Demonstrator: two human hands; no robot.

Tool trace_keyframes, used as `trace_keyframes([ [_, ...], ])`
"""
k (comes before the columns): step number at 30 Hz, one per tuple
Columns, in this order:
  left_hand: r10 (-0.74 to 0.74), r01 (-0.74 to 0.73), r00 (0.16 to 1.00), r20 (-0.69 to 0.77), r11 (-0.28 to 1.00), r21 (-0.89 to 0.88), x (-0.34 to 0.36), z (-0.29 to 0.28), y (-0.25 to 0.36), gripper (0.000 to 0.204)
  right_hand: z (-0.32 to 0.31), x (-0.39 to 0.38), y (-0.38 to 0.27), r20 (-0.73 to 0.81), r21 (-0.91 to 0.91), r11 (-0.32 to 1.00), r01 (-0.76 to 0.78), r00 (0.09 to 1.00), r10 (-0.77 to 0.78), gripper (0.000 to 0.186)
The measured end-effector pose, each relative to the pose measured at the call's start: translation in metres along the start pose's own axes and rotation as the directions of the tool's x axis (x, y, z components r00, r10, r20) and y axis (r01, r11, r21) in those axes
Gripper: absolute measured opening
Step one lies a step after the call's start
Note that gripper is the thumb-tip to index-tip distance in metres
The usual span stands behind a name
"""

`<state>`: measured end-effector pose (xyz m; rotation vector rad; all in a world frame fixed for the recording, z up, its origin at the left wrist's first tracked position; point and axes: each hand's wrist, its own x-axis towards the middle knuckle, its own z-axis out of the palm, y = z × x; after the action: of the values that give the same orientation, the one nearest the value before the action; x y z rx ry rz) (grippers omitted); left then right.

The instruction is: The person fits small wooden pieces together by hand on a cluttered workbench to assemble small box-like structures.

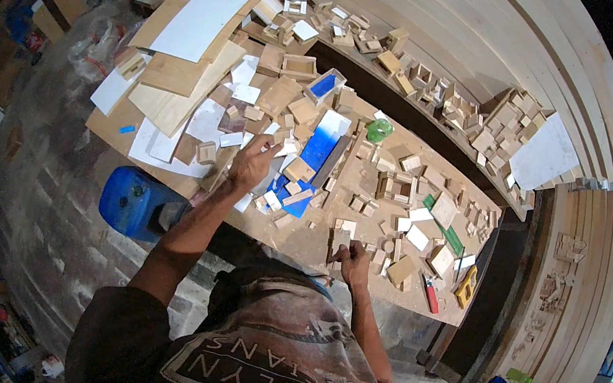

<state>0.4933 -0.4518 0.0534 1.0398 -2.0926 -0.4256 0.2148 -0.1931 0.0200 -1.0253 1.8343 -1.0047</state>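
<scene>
my right hand (pixel 352 264) pinches a small wood piece (pixel 340 238) at the near edge of the bench (pixel 299 240). my left hand (pixel 252 164) reaches over scraps near the blue panel (pixel 320 148); i cannot tell whether it grips anything. the piece looks light and stiff, best taken by its edges. blocks (pixel 395 186) crowd the right, plywood sheets (pixel 179 83) the left, a red-handled tool (pixel 430 295) lies near.
</scene>
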Motion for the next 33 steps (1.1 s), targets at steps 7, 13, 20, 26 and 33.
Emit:
trace_keyframes([
  [7, -0.059, 0.056, 0.998, -0.003, 0.961, -0.271, -0.005, -0.003, 0.018, 0.023, 0.0, 0.005, 0.009, 0.004, -0.095, 0.995, -0.015, 1.0, 0.016, 0.017],
  [13, -0.403, 0.569, 0.822, 0.402, 0.592, -0.57, -0.05, 0.033, 0.035, 0.02, 0.003, -0.003, -0.001, 0.012, -0.081, 0.985, -0.153, 0.988, 0.155, 0.025],
  [20, -0.507, 0.622, 0.766, 0.396, 0.74, -0.255, -0.069, 0.044, 0.075, 0.03, -0.007, -0.005, -0.001, 0.044, 0.035, 0.99, -0.133, 0.99, 0.131, 0.024],
  [26, -0.411, 0.486, 0.845, 0.341, 0.857, -0.172, -0.097, 0.088, 0.041, 0.023, -0.002, 0.014, -0.022, 0.083, 0.069, 0.994, -0.085, 0.993, 0.079, 0.028],
  [33, -0.408, 0.366, 0.83, 0.382, 0.913, 0.179, -0.065, 0.065, 0.091, 0.023, -0.009, 0.028, 0.0, -0.15, 0.194, 0.973, -0.127, 0.976, 0.158, 0.021],
])
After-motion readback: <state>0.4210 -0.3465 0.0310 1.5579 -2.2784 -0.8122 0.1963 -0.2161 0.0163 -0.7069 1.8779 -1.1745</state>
